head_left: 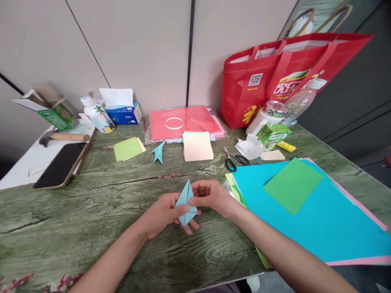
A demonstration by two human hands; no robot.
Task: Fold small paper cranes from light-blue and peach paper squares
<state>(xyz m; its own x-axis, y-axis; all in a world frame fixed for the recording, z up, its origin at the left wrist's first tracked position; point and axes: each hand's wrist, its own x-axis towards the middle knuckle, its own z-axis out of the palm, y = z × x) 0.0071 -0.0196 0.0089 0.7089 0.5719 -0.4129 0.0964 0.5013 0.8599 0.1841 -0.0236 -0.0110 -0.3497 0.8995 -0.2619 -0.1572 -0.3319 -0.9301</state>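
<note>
Light blue paper (186,202) is already folded into a narrow kite-ish diamond, so well past the early creases, not finished though. Left hand (161,215) and right hand (210,196) both pinch it near the worktop's (91,203) front edge.

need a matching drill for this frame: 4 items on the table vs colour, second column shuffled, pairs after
Items:
1. folded paper held in the left hand and right hand
2. square sheet lying on top of the big paper stack
3. carrier bag against the wall
4. phone at the table's left edge

Colours:
A. red
B. black
C. light blue
D. green

Pairs: 1-C, 2-D, 3-A, 4-B
</note>
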